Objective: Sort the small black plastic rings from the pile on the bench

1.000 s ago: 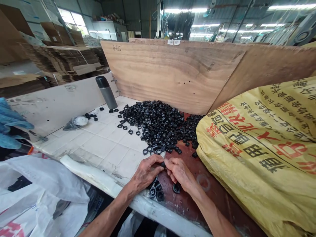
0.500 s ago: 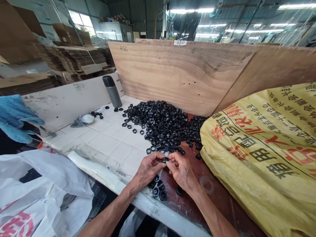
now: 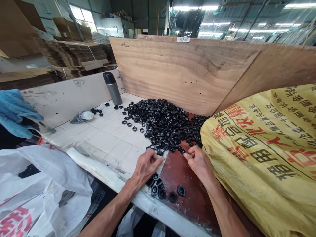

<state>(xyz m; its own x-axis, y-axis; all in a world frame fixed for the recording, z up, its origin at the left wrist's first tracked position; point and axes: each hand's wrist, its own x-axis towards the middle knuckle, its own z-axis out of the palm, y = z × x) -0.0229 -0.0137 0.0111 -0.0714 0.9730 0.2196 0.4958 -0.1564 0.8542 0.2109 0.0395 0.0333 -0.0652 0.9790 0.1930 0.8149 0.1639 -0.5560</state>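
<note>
My left hand (image 3: 147, 165) is over the front of the white tiled surface, thumb stretched out and apart from the curled fingers; nothing shows between them. Just beyond its fingertips lie loose black plastic rings (image 3: 160, 152). My right hand (image 3: 199, 162) reaches to the near edge of the ring pile (image 3: 163, 120), thumb and forefinger pinched at a black plastic ring (image 3: 182, 150). Between my forearms, several round black caps (image 3: 154, 190) with spoked insides sit close together beside my left wrist. Two more black caps, one of them tilted (image 3: 181, 190), lie on the red-brown board (image 3: 172, 171).
A big yellow printed sack (image 3: 256, 144) bulges along the right side. Plywood (image 3: 182, 72) walls the back. A dark grey flask (image 3: 113, 89) and a small plastic bag (image 3: 82, 116) stand at the left. A white padded edge (image 3: 98, 171) runs along the front.
My hands have moved apart from a shared hold on a small black part. The right went forward and right to the pile's edge. Another black cap now shows on the red-brown board.
</note>
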